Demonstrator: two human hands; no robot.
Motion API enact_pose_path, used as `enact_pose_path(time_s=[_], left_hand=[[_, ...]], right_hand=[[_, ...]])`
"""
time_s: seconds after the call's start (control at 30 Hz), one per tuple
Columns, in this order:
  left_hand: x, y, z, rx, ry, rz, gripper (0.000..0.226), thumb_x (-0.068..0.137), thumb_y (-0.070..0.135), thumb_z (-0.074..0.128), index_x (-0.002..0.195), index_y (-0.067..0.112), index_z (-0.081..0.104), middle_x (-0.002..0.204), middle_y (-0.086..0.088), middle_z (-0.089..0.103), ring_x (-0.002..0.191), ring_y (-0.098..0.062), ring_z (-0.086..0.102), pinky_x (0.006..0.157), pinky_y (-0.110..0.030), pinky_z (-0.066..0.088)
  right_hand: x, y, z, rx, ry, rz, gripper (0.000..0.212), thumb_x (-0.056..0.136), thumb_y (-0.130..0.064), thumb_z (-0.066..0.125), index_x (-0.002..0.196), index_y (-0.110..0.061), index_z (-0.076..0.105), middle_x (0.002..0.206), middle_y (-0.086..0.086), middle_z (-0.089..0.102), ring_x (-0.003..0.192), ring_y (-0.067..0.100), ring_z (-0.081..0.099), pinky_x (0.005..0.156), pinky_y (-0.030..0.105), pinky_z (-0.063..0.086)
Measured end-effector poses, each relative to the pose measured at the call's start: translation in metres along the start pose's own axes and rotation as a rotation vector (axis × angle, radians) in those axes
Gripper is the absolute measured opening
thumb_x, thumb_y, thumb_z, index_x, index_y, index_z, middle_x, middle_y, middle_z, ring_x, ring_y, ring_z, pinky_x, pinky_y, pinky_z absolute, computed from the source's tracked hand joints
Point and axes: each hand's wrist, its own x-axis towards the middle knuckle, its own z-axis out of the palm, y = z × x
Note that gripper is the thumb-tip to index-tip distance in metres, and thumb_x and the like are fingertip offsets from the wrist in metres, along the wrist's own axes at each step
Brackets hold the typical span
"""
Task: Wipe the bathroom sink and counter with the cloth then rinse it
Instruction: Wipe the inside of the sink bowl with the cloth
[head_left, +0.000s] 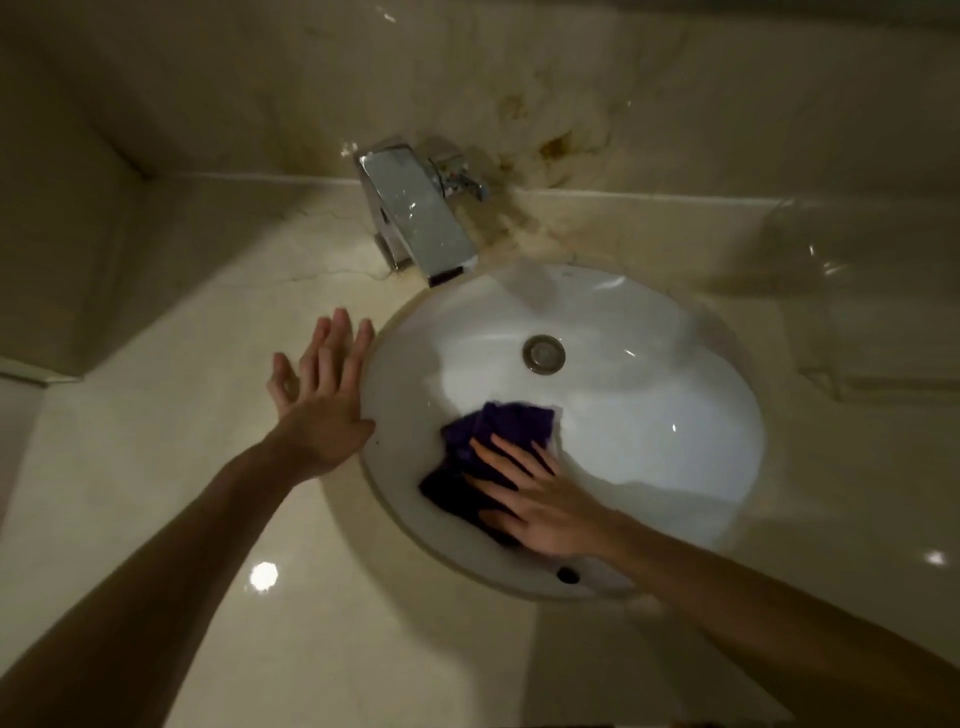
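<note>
Beige marble counter (156, 467) surrounds a white sink (675, 415); inside, the right hand (540, 499) presses a purple cloth (498, 431) flat-fingered, while the left hand (322, 389) hovers, fingers straight.

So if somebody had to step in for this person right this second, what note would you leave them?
Right hand: flat, fingers straight, pressing the purple cloth against the near inner wall of the white sink basin.
Left hand: open, holding nothing, resting at the basin's left edge on the marble counter.
Faucet: no water seen running.
Done: basin wiping is under way; how much is covered cannot be told.
Left: finish the basin, wipe the counter, including the brown stains behind the faucet, then rinse the cloth.
</note>
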Motion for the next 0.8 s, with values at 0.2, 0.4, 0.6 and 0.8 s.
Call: enact_pose_path(time_s=[0.2,0.4,0.6,0.8], left_hand=[[0.005,-0.004,0.003,-0.114,0.011,0.014,0.078,0.085,0.068,0.017,0.149,0.040,-0.018,0.154,0.010,-0.036,0.131,-0.002,-0.045,0.114,-0.047,-0.022],[0.003,-0.004,0.003,-0.147,0.025,0.014,0.081,0.080,0.076,0.007,0.149,0.041,-0.017,0.154,0.010,-0.037,0.136,-0.002,-0.040,0.113,-0.046,-0.024],[0.005,-0.006,0.008,-0.022,0.043,0.018,0.095,0.080,0.073,0.032,0.147,0.037,-0.025,0.153,0.007,-0.039,0.138,-0.008,-0.040,0.115,-0.050,-0.019],[-0.002,0.004,0.002,0.040,0.061,-0.002,0.119,0.076,0.029,0.072,0.150,0.025,-0.021,0.158,-0.004,-0.030,0.145,-0.019,-0.027,0.115,-0.059,-0.007]], right_hand=[[0.048,-0.074,-0.031,0.530,-0.073,0.061,0.058,0.097,-0.066,-0.003,0.152,-0.048,-0.002,0.167,-0.016,-0.007,0.154,0.008,-0.014,0.125,0.047,-0.003],[0.131,-0.036,-0.006,0.279,0.278,0.124,0.059,0.108,-0.047,0.024,0.160,-0.030,0.004,0.170,0.005,0.002,0.157,0.024,0.003,0.119,0.062,0.020],[0.124,0.039,-0.008,-0.071,0.189,0.113,0.057,0.105,-0.052,0.031,0.158,-0.033,0.026,0.168,0.004,0.015,0.155,0.028,0.013,0.119,0.061,0.018],[0.078,0.026,-0.010,0.004,-0.007,0.295,0.072,0.093,-0.065,0.027,0.158,-0.033,0.025,0.169,0.005,0.009,0.156,0.028,0.005,0.122,0.062,0.011]])
